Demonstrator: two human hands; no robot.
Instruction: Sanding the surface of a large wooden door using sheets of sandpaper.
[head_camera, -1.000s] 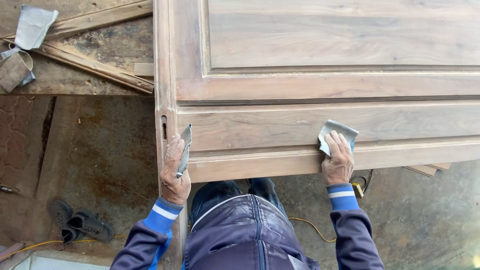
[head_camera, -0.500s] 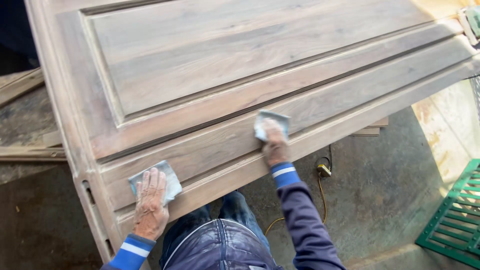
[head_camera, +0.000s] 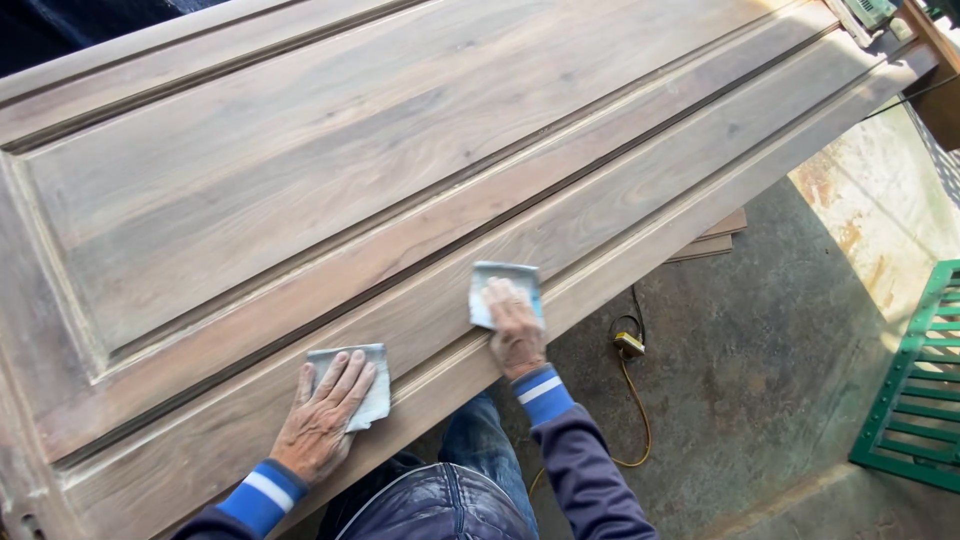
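1. My left hand (head_camera: 322, 420) lies flat on a pale grey square of sandpaper (head_camera: 352, 385), fingers spread wide, pinning it to the wood rather than gripping it.
2. My right hand (head_camera: 516, 333) presses a second sheet of sandpaper (head_camera: 503, 280) the same way, fingers close together and laid flat on top, the far corners of the sheet poking out beyond my fingertips.
3. Both sheets sit on the near rail of a big wooden door (head_camera: 400, 170), which lies flat in front of me and runs off to the upper right.
4. The door is bare brown-grey timber with long streaky grain, darker bands running along its length.
5. A raised centre panel fills the middle, framed by a stepped moulding and a dark narrow groove that follows the rail where my hands rest.
6. The near edge has a rounded, profiled lip just below my hands.
7. The sandpaper looks thin and soft, slightly creased, light blue-grey against the wood.
8. My sleeves are dark with bright blue cuffs striped in white.
9. Below the door edge there is rough, stained concrete floor (head_camera: 760, 360), with a yellow cable (head_camera: 634, 400) curling across it near my right arm.
10. A green metal grille (head_camera: 915, 395) stands at the far right, and flat boards (head_camera: 715, 240) peek out from under the door.
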